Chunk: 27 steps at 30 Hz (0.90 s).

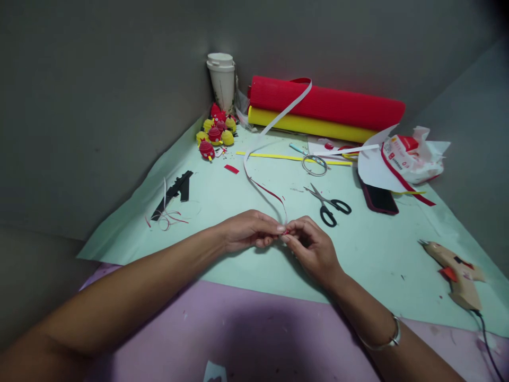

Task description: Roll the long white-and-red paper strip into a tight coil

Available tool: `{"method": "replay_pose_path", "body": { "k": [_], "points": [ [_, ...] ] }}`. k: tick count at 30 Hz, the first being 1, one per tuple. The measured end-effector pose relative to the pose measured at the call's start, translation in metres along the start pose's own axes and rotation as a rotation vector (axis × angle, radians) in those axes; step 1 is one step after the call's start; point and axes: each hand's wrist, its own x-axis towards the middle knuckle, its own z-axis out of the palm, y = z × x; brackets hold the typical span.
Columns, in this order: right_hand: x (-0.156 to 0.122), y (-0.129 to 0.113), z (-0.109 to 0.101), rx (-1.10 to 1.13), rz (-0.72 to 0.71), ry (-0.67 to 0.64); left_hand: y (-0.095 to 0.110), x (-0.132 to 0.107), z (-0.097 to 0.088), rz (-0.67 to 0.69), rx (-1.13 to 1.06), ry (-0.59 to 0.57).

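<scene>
While your left hand (248, 231) and right hand (313, 246) pinch the red strip (265, 190), scissors (328, 205) lie just beyond your fingers (275, 229).

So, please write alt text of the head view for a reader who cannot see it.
The left hand and right hand pinch one end of a paper strip over a pale green sheet. Black scissors, a glue gun, a red roll and a yellow roll lie nearby.
</scene>
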Motion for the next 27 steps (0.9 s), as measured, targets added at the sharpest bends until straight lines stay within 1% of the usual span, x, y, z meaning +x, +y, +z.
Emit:
{"method": "replay_pose_path", "body": {
  "k": [5, 12, 17, 23, 27],
  "points": [
    [0.0001, 0.0014, 0.0014, 0.015, 0.006, -0.001, -0.0010, 0.0008, -0.0004, 0.011, -0.005, 0.013],
    [-0.0010, 0.0022, 0.0052, -0.068, -0.010, 0.076, -0.0022, 0.0010, 0.0004, 0.032, -0.005, 0.040],
    [-0.0009, 0.0001, 0.0048, -0.081, -0.001, 0.058, -0.0027, -0.0008, 0.0000, 0.021, 0.012, 0.047],
    [-0.0006, 0.0004, 0.0054, -0.054, -0.010, 0.030, -0.0027, -0.0018, 0.0004, 0.039, 0.009, 0.046],
    [-0.0002, -0.0004, 0.0069, -0.050, 0.011, 0.018, -0.0036, -0.0019, -0.0004, 0.039, 0.003, 0.048]
  ]
}}
